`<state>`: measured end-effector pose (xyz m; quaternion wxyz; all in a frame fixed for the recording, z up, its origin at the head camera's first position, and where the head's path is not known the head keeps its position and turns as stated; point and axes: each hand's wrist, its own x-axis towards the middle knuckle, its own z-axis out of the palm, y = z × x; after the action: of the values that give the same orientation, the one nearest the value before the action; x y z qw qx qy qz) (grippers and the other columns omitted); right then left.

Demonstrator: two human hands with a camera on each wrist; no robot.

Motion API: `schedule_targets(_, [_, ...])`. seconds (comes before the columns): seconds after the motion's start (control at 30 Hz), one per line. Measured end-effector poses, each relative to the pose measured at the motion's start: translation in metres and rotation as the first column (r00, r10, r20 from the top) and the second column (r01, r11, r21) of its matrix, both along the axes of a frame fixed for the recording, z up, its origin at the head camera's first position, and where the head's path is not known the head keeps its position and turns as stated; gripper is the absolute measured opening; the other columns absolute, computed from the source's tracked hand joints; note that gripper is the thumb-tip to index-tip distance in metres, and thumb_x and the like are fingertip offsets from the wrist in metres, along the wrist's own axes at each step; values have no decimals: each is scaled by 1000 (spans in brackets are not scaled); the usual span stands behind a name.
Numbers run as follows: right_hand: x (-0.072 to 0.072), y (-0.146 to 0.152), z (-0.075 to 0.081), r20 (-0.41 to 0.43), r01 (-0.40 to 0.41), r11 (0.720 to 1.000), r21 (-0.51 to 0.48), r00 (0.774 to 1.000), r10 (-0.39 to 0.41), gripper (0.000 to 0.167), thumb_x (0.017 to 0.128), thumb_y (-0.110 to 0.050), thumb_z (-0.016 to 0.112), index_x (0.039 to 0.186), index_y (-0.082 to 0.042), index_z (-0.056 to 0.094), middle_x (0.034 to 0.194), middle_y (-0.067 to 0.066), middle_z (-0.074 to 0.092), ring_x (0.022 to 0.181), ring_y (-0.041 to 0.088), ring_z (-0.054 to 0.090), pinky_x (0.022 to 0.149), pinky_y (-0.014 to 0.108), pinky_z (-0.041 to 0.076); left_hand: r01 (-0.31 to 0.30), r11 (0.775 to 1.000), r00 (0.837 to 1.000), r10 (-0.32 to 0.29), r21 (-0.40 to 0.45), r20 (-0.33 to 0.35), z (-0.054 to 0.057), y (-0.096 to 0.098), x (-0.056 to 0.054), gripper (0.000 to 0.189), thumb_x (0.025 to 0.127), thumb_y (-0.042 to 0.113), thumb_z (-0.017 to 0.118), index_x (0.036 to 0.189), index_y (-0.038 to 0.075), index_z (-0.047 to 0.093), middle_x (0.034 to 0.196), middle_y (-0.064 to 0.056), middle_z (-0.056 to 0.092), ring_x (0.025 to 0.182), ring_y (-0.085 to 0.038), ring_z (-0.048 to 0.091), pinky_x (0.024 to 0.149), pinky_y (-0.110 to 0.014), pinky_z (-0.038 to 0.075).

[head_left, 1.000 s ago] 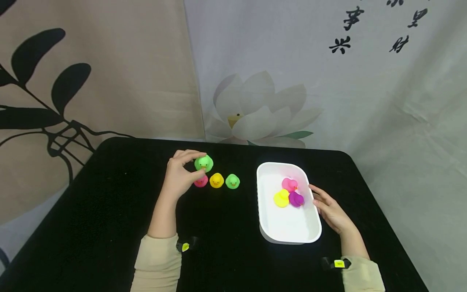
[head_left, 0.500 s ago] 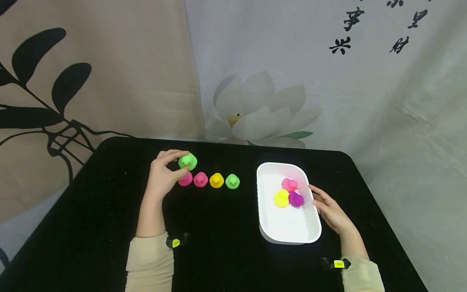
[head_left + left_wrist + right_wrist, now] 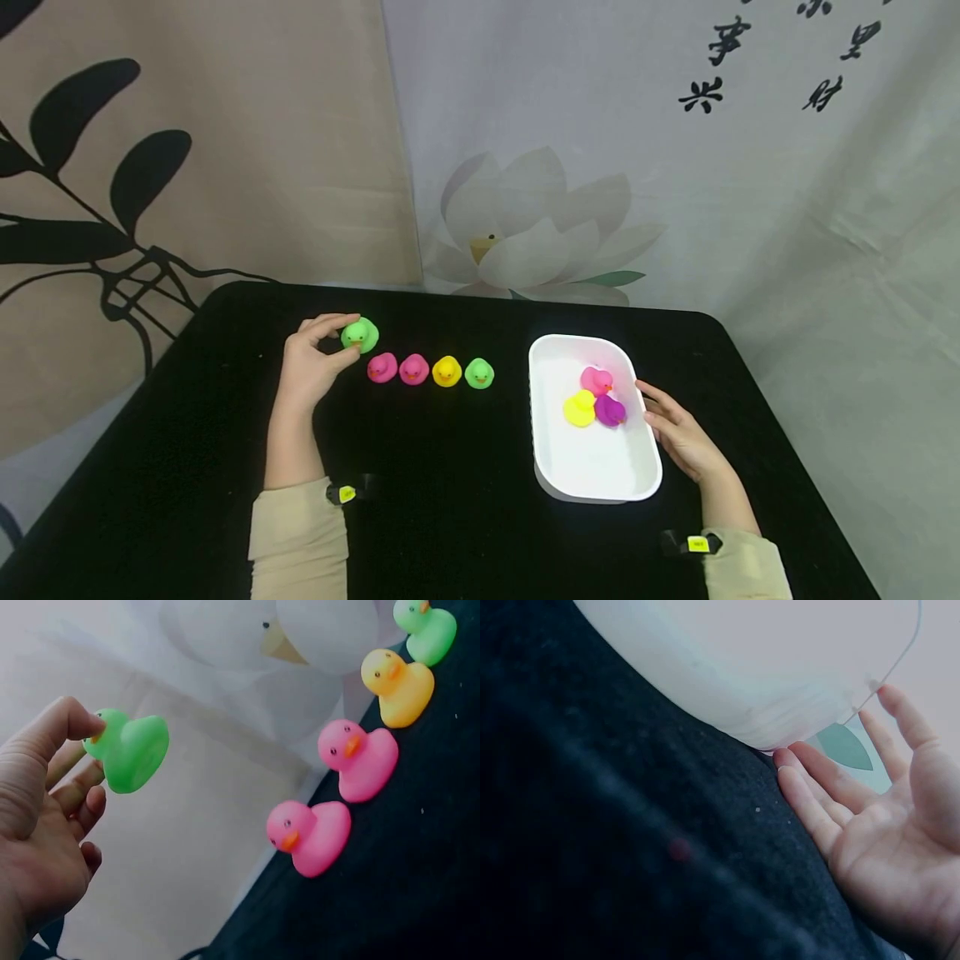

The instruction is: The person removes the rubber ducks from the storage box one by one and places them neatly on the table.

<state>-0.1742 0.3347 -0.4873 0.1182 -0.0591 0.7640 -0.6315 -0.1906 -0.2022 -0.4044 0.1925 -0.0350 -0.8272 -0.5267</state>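
My left hand [image 3: 309,362] pinches a green rubber duck [image 3: 360,335] between thumb and fingertips, raised above the black table. In the left wrist view this duck [image 3: 141,754] is tilted, its underside partly showing. Just right of that hand stands a row of rubber ducks: a pink one [image 3: 382,367], another pink one [image 3: 414,369], a yellow one [image 3: 447,372] and a smaller-looking green one [image 3: 479,373]. My right hand [image 3: 686,435] rests loosely against the right side of a white tray [image 3: 592,471]. The right wrist view shows its fingertips [image 3: 786,774] at the tray's outer wall.
Inside the tray lie a pink duck [image 3: 596,381], a yellow duck [image 3: 579,408] and a purple duck [image 3: 611,411], grouped together. Behind the far edge of the black table [image 3: 450,517] hangs a printed cloth [image 3: 525,100] with a lotus and dark leaves.
The left hand has moved left with the green duck, from over the row to beyond its left end, uncovering the leftmost pink duck. The right hand and tray have stayed in place.
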Motion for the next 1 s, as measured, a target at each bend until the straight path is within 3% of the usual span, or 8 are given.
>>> schedule_targets(0.5, [0, 0, 0, -5, -4, 1000, 1, 1000, 4, 56, 100, -19, 51, 149, -8, 27, 144, 30, 30, 107, 9, 57, 86, 30, 50, -43, 999, 993, 41, 21, 112, -24, -18, -3, 35, 85, 5, 69, 120, 3, 65, 117, -13, 57, 105, -27, 42, 83, -42, 30])
schedule_targets(1.0, [0, 1, -1, -5, -7, 1000, -5, 1000, 7, 56, 100, -19, 50, 149, -7, 26, 145, 31, 29, 107, 9, 58, 85, 30, 50, -90, 996, 964, 88, -3, 251, -47, -29, -6, 40, 88, 11, 66, 127, 7, 61, 120, -16, 51, 109, -29, 40, 78, -39, 35])
